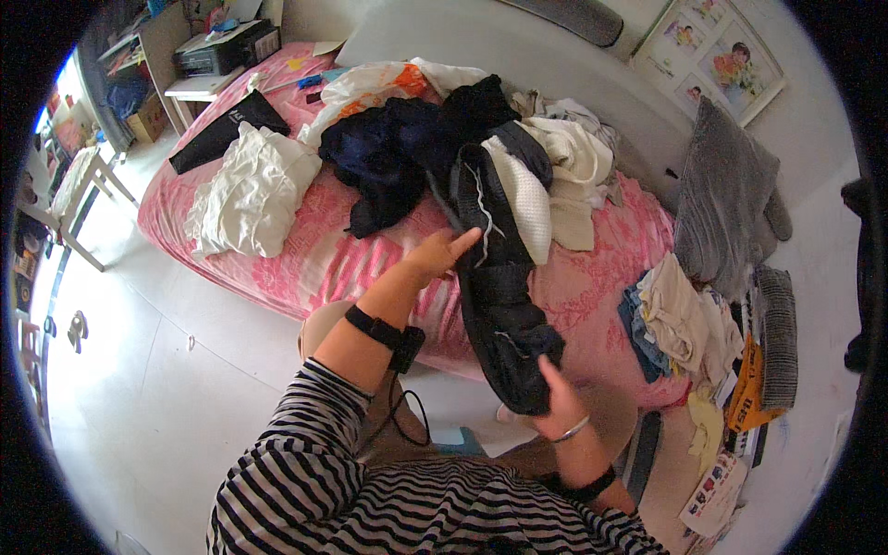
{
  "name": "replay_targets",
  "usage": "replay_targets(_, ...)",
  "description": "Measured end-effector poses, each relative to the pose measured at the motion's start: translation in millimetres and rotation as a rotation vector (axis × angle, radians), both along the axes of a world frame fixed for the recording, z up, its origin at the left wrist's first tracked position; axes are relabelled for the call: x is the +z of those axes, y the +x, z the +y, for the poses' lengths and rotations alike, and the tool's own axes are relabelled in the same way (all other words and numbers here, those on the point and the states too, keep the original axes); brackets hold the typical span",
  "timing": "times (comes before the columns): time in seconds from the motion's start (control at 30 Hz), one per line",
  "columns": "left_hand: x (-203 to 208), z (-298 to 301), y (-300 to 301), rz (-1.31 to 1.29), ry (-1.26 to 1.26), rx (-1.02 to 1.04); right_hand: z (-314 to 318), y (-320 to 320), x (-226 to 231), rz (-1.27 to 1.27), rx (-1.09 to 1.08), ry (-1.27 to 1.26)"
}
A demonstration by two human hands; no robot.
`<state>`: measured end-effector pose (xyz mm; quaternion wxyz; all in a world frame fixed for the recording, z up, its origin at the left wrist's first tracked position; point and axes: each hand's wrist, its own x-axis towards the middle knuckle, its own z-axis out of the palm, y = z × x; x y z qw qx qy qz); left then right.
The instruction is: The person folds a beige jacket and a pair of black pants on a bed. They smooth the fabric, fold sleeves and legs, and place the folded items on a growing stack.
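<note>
A long, narrow black garment (504, 245) with thin white cords lies stretched from the clothes heap toward my lap, hanging over the bed's near edge. My left hand (444, 256) is at its left edge beside a white cord, one finger or thumb on top and the rest mostly hidden. At the near end, my right hand (562, 407) grips the bunched black cloth, thumb on top. Dark clothes (398, 139) touch the garment's far end. Just to its right lies a white textured knit (523, 199), with a cream knit (573, 162) next to it.
The bed has a pink patterned sheet (351, 264). On it are a white garment (259, 190), a flat black item (231, 129) and folded clothes (671, 319) at right. A grey cushion (726, 194) leans at the far right. A white chair (79, 185) stands left.
</note>
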<state>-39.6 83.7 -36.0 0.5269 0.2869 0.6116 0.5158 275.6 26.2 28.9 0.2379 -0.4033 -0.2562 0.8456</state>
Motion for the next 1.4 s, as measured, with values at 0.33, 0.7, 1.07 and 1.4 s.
replay_targets(0.33,25,-72,42,-0.085,0.060,-0.247,44,56,-36,-0.834,-0.037,1.119)
replay_targets(0.7,-12,-101,61,0.385,-0.157,-0.460,55,-23,-66,-1.112,0.197,1.478)
replay_targets(1.07,58,-106,32,0.910,0.317,-0.008,99,-8,38,-0.370,-0.055,1.120)
replay_targets(1.4,148,-13,78,1.379,0.798,-0.362,97,47,187,0.521,-0.133,0.879)
